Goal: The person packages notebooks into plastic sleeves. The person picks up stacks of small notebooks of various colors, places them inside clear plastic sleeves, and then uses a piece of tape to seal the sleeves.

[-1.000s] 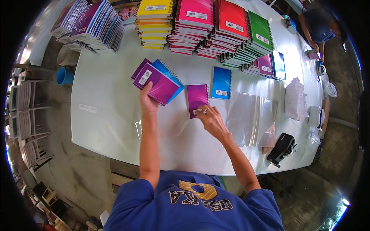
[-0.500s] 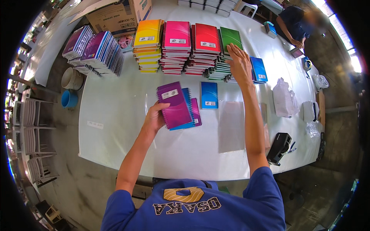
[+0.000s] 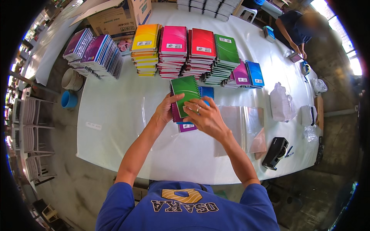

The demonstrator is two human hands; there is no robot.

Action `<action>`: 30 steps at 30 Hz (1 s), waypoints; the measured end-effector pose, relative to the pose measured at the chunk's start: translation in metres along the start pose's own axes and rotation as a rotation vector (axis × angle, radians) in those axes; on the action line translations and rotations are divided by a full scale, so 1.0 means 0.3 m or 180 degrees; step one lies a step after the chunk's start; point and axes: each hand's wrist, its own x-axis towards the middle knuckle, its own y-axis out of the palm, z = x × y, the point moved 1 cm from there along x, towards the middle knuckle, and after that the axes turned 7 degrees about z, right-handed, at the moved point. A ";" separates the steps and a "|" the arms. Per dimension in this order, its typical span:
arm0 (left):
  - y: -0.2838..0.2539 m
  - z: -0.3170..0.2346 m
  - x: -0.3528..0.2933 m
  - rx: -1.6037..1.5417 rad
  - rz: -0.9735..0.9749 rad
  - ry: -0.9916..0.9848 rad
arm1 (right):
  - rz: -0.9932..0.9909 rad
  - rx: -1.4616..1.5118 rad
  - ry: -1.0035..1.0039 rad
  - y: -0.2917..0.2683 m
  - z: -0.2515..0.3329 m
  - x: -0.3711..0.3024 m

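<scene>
In front of me my left hand [image 3: 165, 109] is closed on the left edge of a purple spiral notebook [image 3: 175, 114] with a green spiral notebook [image 3: 185, 86] on top. My right hand [image 3: 208, 118] has its fingers bent over the green cover's lower right edge, closed on it. Below them, partly hidden, lies another purple notebook [image 3: 186, 127] with a strip of blue above it. Behind my right hand a blue notebook [image 3: 207, 92] rests on the table. Beyond stand stacks of yellow [image 3: 145, 36], pink [image 3: 174, 38], red [image 3: 202, 40], green [image 3: 227, 50], purple [image 3: 240, 75] and blue notebooks [image 3: 254, 73].
Clear plastic sleeves [image 3: 231, 134] lie right of my hands, near a black tape dispenser [image 3: 275, 152] and a white plastic bag [image 3: 281, 102]. At left are more notebook stacks [image 3: 94, 52] and a carton [image 3: 115, 21]. Another person [image 3: 291, 29] works at the far right.
My right hand has come back from the green stack with a green notebook, now on the purple one in my left hand. The held notebooks shifted slightly right and away from me.
</scene>
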 end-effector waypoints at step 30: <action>-0.101 -0.228 -0.189 -0.0307 -0.0476 0.0571 | -0.0784 -0.0157 0.0457 0.146 -0.291 0.490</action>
